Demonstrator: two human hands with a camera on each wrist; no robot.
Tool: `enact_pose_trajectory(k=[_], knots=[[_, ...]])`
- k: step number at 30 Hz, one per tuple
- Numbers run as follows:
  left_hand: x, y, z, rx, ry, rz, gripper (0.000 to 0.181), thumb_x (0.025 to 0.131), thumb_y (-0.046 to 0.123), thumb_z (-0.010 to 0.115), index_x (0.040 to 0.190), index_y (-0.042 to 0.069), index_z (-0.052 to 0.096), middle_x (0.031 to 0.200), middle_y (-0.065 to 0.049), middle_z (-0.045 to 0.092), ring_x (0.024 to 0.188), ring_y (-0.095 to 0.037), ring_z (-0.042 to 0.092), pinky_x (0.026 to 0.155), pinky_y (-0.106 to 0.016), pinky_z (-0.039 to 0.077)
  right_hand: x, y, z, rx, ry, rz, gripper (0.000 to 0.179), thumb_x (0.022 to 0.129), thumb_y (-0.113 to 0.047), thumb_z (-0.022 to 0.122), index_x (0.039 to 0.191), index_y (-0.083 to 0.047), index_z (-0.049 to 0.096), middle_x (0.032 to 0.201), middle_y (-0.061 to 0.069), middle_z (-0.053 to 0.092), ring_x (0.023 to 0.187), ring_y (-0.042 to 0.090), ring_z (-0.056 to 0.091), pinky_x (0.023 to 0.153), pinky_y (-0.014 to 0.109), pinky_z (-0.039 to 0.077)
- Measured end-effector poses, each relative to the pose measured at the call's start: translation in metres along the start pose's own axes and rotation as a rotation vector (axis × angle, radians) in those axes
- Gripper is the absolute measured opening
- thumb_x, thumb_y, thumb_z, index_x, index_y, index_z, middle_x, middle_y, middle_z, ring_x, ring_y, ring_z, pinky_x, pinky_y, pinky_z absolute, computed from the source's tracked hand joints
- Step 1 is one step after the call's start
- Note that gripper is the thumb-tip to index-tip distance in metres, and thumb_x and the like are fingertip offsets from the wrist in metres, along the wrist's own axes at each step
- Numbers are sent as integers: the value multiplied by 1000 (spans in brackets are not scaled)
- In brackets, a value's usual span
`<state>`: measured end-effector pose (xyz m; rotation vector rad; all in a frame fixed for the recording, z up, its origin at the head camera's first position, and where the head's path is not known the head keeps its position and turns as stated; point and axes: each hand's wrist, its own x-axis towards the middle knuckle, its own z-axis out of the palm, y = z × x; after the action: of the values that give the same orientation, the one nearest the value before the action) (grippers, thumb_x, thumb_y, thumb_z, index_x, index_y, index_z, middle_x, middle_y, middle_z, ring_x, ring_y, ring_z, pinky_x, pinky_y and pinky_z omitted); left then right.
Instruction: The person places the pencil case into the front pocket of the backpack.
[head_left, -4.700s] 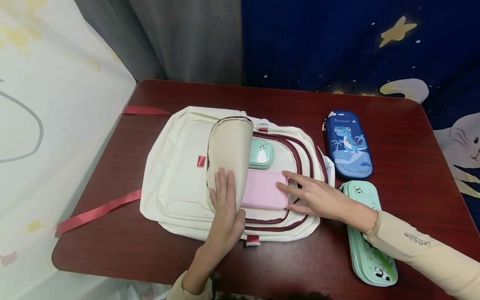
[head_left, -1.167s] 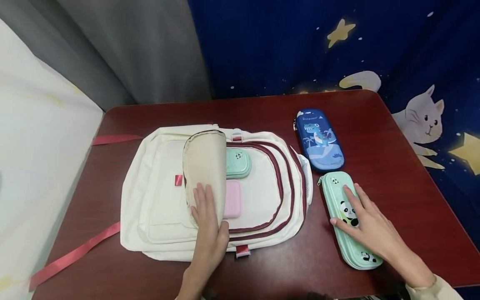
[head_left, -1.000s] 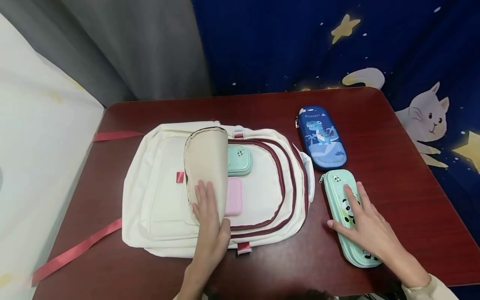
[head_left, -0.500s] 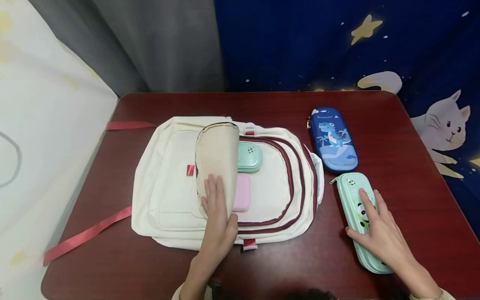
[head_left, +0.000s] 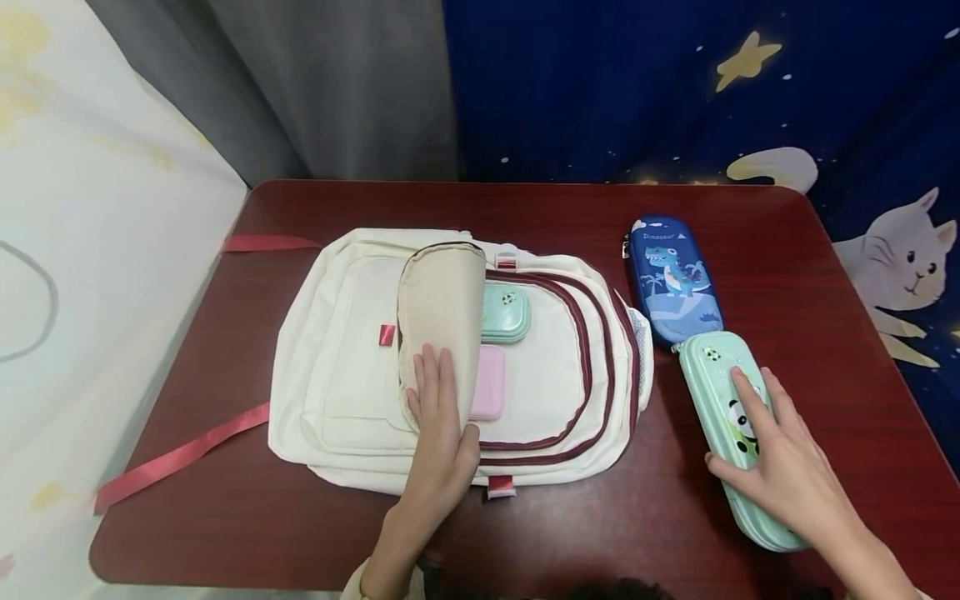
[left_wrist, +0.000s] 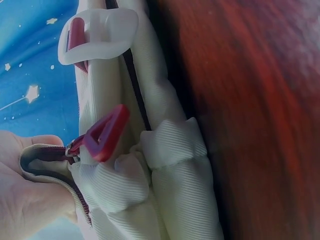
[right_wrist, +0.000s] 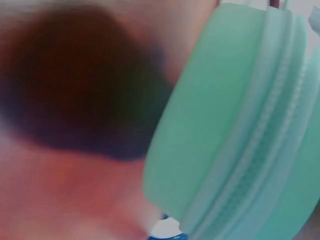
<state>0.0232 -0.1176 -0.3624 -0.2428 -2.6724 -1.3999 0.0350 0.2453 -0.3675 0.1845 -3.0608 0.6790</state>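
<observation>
A cream backpack [head_left: 360, 350] lies on the table with its front pocket flap [head_left: 441, 300] folded back. My left hand [head_left: 438, 433] rests on the flap with straight fingers; in the left wrist view the flap's zipper edge runs beside the hand. Partly under the flap, a small mint case [head_left: 506, 312] and a pink case [head_left: 489, 383] sit in the pocket. To the right, my right hand [head_left: 787, 458] grips a mint panda pencil case [head_left: 712, 392] from above, thumb along its left side, fingers across its lid. The case's far end overlaps the blue pencil case. Its zipped side [right_wrist: 250, 130] fills the right wrist view.
A blue dinosaur pencil case [head_left: 675, 279] lies right of the backpack. Red straps [head_left: 183, 458] trail left over the dark red table [head_left: 577, 542]. Behind stand grey and dark blue curtains [head_left: 585, 100].
The pink case has slid left under the flap. My right hand has left it, moved to the mint panda pencil case and shifted that toward the blue one. My left hand stays on the flap.
</observation>
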Motion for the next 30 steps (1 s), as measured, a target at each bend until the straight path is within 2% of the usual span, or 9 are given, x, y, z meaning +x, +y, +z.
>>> enact_pose_trajectory(k=[7,12,15,18,20,23,25,30], knots=[[-1,0,-1,8,-8,-6,83,75,-10,43,148,-2,5,154,-15,-9,138,-30,-14,102,-57,-11,25,-29,-11,-6,18,-134,109,60,-26,82,150,-20,21,151,21,14,121,49,32,74,70,33],[-1,1,-1,8,-6,-2,81,77,-8,45,148,-1,6,154,-13,-9,139,-29,-12,103,-57,-10,47,-56,-9,-28,-5,-304,103,61,-30,80,148,-21,26,152,14,17,115,43,39,71,59,41],[-1,1,-2,10,-3,-9,81,78,-8,46,148,0,7,154,-12,-8,139,-28,-12,103,-56,-10,63,-71,-3,-37,-31,-410,97,62,-31,78,147,-22,31,152,11,20,113,38,42,74,53,43],[-1,1,-3,9,-5,-17,81,77,-7,46,148,0,7,154,-11,-8,139,-27,-12,103,-56,-10,75,-85,6,-34,-78,-486,94,63,-32,76,146,-24,33,152,8,21,115,36,43,83,54,41],[-1,1,-3,9,-7,-22,82,77,-8,47,148,1,7,154,-11,-9,139,-26,-12,103,-55,-11,80,-94,12,-25,-124,-527,92,64,-32,75,146,-26,33,152,7,20,114,34,44,76,48,44],[-2,2,-4,13,-9,-20,83,76,-8,47,148,0,7,154,-11,-9,139,-27,-12,104,-55,-10,85,-103,20,-13,-185,-580,92,65,-34,74,146,-28,32,153,6,19,116,33,44,73,43,45],[-1,2,-4,17,-12,-16,83,76,-8,48,148,0,7,155,-11,-8,139,-27,-12,104,-55,-10,86,-106,23,-7,-207,-607,92,64,-34,74,146,-28,33,152,7,20,113,30,45,66,37,44],[0,2,-5,31,-21,-6,83,76,-8,48,148,0,6,155,-11,-8,139,-28,-12,103,-56,-10,88,-111,25,16,-260,-673,91,64,-33,77,145,-28,35,153,3,20,111,22,45,68,34,46]])
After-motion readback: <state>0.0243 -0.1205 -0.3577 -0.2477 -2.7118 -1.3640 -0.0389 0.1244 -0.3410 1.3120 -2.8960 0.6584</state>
